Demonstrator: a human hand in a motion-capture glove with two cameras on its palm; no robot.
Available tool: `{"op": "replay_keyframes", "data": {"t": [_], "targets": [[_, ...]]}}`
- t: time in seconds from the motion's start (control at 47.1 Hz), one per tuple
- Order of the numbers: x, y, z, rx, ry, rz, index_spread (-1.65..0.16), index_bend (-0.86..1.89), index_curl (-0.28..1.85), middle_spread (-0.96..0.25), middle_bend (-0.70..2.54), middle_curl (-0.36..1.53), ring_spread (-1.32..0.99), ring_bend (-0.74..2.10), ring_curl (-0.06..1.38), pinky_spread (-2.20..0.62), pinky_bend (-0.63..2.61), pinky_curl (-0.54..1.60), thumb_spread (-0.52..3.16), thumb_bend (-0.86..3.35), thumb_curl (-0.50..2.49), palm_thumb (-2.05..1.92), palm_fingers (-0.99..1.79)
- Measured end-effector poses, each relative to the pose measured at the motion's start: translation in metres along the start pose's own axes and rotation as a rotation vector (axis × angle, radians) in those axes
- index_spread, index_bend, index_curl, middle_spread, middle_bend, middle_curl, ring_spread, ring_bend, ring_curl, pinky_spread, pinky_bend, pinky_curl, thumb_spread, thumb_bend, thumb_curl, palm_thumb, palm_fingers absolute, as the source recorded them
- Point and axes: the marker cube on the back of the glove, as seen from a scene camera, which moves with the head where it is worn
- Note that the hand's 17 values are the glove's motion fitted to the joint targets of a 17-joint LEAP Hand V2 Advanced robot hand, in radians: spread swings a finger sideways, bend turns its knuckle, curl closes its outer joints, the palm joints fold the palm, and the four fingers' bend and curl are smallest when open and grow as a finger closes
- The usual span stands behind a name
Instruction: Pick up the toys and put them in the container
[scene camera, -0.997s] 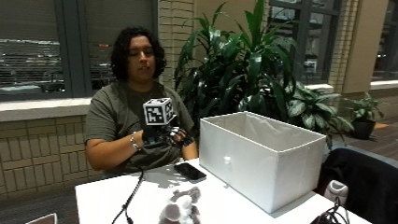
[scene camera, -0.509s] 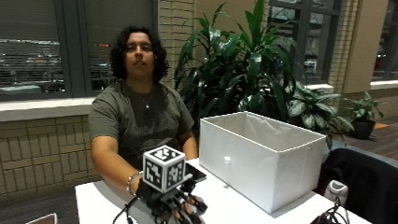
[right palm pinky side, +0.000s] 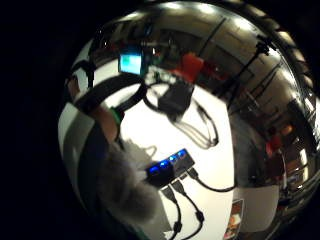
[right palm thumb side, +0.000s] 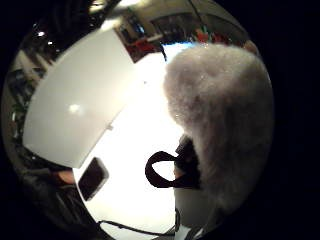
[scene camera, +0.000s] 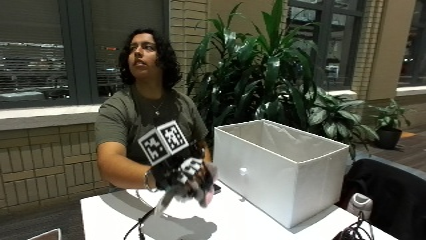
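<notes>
In the outside view my gloved right hand (scene camera: 178, 176) is lifted above the white table (scene camera: 233, 220) and grips a fluffy grey plush toy (scene camera: 202, 186), which hangs from the fingers. The toy is left of the open white fabric container (scene camera: 279, 167) and lower than its rim. In the thumb side palm view the plush toy (right palm thumb side: 222, 120) fills much of the picture, with the container's white wall (right palm thumb side: 75, 100) beside it. The little finger side palm view shows a part of the toy's fur (right palm pinky side: 125, 187) against the palm.
A black phone (right palm thumb side: 92, 177) lies on the table near the container. A black hub with blue lights (right palm pinky side: 170, 167) and several cables lie on the tabletop. A large plant (scene camera: 266, 75) stands behind the container, and a dark bag (scene camera: 393, 200) sits at the right.
The hand dropped from chest height to the toys on the table, took hold of the plush toy, and has now lifted it off the table.
</notes>
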Motion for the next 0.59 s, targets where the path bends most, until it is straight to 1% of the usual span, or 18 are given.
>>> {"op": "replay_keyframes", "data": {"t": [0.085,0.127,0.17,0.191,0.255,0.339,0.403,0.445,0.467,0.53,0.594], "targets": [[-0.050,-0.007,-0.055,0.055,-0.068,-0.111,-0.35,0.25,0.18,-0.31,0.96,0.58,-0.44,1.19,0.48,-0.34,0.90,0.39,1.25,0.19,0.41,0.38,1.17],[-0.080,-0.010,-0.083,0.086,-0.096,-0.224,-0.35,0.28,0.19,-0.31,0.97,0.60,-0.43,1.20,0.49,-0.35,0.91,0.40,1.24,0.19,0.43,0.40,1.18],[-0.111,-0.010,-0.109,0.106,-0.150,-0.376,-0.35,0.32,0.21,-0.31,0.99,0.61,-0.43,1.21,0.50,-0.36,0.92,0.41,1.22,0.18,0.45,0.40,1.19],[-0.125,-0.011,-0.120,0.113,-0.171,-0.422,-0.35,0.34,0.22,-0.31,1.00,0.62,-0.43,1.21,0.51,-0.37,0.93,0.41,1.21,0.18,0.46,0.40,1.18],[-0.164,-0.030,-0.148,0.137,-0.161,-0.413,-0.35,0.38,0.24,-0.31,1.01,0.64,-0.43,1.22,0.52,-0.37,0.95,0.43,1.19,0.18,0.49,0.41,1.17],[-0.215,-0.060,-0.179,0.147,-0.203,-0.490,-0.36,0.44,0.28,-0.31,1.03,0.66,-0.43,1.23,0.53,-0.38,0.96,0.43,1.16,0.16,0.53,0.40,1.16],[-0.247,-0.086,-0.189,0.106,-0.256,-0.458,-0.35,0.47,0.30,-0.31,1.03,0.67,-0.42,1.23,0.54,-0.39,0.97,0.44,1.13,0.15,0.55,0.40,1.14],[-0.268,-0.102,-0.189,0.078,-0.266,-0.422,-0.36,0.49,0.32,-0.30,1.04,0.68,-0.42,1.23,0.55,-0.39,0.98,0.44,1.12,0.14,0.57,0.40,1.13],[-0.275,-0.109,-0.186,0.072,-0.242,-0.428,-0.36,0.50,0.32,-0.30,1.05,0.69,-0.42,1.24,0.55,-0.39,0.98,0.44,1.11,0.13,0.58,0.40,1.13],[-0.294,-0.126,-0.174,0.058,-0.161,-0.507,-0.35,0.51,0.34,-0.30,1.05,0.70,-0.42,1.24,0.56,-0.39,0.99,0.45,1.10,0.13,0.60,0.40,1.12],[-0.317,-0.140,-0.164,0.017,-0.194,-0.527,-0.36,0.53,0.37,-0.30,1.05,0.71,-0.42,1.24,0.56,-0.39,1.00,0.45,1.07,0.11,0.62,0.39,1.11]]}}
